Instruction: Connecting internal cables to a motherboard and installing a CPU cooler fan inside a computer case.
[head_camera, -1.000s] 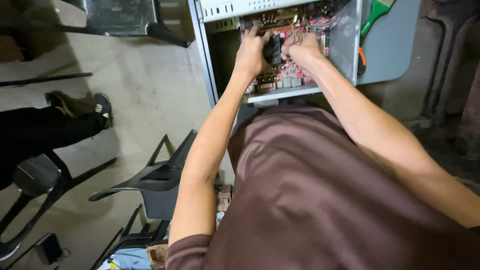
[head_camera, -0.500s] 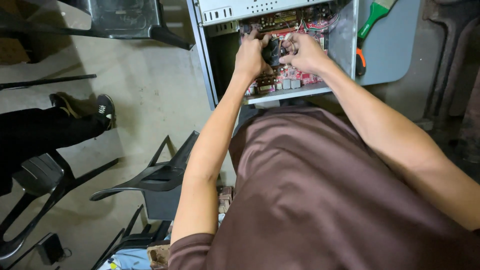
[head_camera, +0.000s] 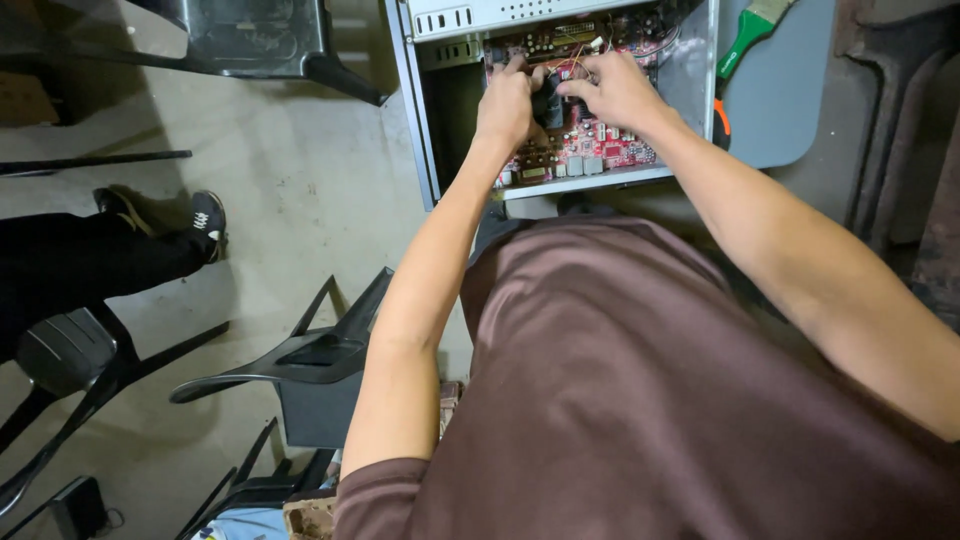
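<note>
Inside the open computer case (head_camera: 430, 120), laid on its side at the top of the view, a small black component (head_camera: 547, 100) is gripped from both sides above the red motherboard (head_camera: 590, 150). The left hand (head_camera: 507, 100) is curled around the component's left side, fingers bent and narrow. The right hand (head_camera: 615, 88) is pressed against its right side, with the fingertips (head_camera: 572, 86) pinched onto its upper edge. What kind of part the component is cannot be told, since it is mostly covered by the two hands. Thin coloured wires (head_camera: 580, 62) are seen just above the hands, near the far edge of the board.

Beside the case's right wall, a grey side panel (head_camera: 780, 110) is laid flat on the floor, and a green-handled paintbrush (head_camera: 750, 28) is rested on its upper part. An orange-and-black object (head_camera: 720, 118) is partly hidden at the case's right edge. Much of the lower view is blocked by the person's brown shirt (head_camera: 650, 400) and both forearms. To the left, on the concrete floor (head_camera: 280, 170), black chair frames (head_camera: 300, 350) are scattered, and another person's dark trouser leg and black shoe (head_camera: 205, 220) are seen near the left edge.
</note>
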